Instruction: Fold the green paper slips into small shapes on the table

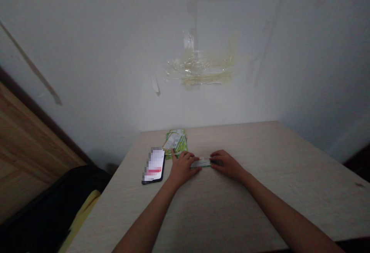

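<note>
A small flat white-and-green packet (201,163) lies on the table between my two hands. My left hand (183,169) grips its left end, the thumb along the near edge and the fingers along the far edge. At the right end, the fingers and thumb of my right hand (228,165) close around it, covering a darker part. Just beyond my left hand is a loose pile of green-and-white printed packets (176,141), which one outstretched left finger reaches toward; I cannot tell if it touches.
A phone (154,166) with a lit, partly blurred screen lies left of my left hand. The pale wooden table (260,145) meets a wall (115,71) bearing old tape (202,68). Dark and yellow cloth (83,210) sits beyond the table's left edge.
</note>
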{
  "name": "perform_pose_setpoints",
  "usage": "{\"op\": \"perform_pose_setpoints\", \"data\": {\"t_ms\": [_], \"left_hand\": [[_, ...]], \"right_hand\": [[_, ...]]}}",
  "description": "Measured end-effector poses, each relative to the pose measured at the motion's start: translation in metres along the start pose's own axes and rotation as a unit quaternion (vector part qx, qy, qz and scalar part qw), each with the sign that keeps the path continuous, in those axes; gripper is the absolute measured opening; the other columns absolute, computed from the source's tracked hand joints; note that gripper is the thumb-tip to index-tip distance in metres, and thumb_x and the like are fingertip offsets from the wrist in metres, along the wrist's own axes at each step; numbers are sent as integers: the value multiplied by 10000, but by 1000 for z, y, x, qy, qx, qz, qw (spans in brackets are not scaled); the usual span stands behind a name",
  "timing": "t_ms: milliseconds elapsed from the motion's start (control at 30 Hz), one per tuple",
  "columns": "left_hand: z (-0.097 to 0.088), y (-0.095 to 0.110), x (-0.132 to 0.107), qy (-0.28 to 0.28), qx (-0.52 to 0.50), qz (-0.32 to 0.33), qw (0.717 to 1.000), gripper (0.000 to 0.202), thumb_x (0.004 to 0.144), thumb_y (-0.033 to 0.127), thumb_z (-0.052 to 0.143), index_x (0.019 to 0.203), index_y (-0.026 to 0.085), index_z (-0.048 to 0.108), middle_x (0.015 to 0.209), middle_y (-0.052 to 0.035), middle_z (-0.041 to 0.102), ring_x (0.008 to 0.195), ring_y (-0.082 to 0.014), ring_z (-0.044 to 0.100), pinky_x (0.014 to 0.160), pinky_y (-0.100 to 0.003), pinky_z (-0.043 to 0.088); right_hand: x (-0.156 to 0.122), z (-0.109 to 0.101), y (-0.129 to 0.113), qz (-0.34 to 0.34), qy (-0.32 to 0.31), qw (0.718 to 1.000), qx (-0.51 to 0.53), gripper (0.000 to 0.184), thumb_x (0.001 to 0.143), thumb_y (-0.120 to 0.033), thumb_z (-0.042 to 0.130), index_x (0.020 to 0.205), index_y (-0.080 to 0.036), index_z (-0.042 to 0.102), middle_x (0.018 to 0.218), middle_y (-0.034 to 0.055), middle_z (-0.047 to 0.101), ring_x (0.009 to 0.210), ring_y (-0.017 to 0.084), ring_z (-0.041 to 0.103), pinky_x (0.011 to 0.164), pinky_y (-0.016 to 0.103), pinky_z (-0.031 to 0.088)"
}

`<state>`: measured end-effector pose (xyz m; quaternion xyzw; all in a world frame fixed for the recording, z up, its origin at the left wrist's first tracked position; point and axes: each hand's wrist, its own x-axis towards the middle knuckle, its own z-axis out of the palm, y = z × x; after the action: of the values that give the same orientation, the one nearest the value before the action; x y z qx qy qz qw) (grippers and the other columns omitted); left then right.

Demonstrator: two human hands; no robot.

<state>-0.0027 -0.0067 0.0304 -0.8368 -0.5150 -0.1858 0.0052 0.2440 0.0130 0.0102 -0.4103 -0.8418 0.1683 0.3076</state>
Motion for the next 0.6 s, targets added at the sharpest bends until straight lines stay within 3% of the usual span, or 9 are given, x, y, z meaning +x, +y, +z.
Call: {"op": "perform_pose_setpoints", "data": {"t_ms": [267, 600], "left_hand": [[3, -1, 0, 15, -12, -1, 1000, 286, 849, 509, 566, 1084, 377, 660, 1108, 5, 662, 1160, -238, 504, 1082, -672, -144], [1, 4, 0, 34, -18, -16, 999, 309, 931, 491, 425, 1053, 349, 671, 1033, 3, 682, 1122, -209, 527, 1123, -634, -65]], "right_hand": [[0, 0, 1, 0, 7, 1000, 4, 243, 851, -338, 616, 1054, -251, 717, 1121, 78, 661, 1065, 208, 585, 967, 377, 468], [1, 1, -2, 19, 23, 1000, 1, 287, 926, -402, 497, 991, -231, 719, 992, 71, 705, 966, 196, 627, 907, 355, 482]]}}
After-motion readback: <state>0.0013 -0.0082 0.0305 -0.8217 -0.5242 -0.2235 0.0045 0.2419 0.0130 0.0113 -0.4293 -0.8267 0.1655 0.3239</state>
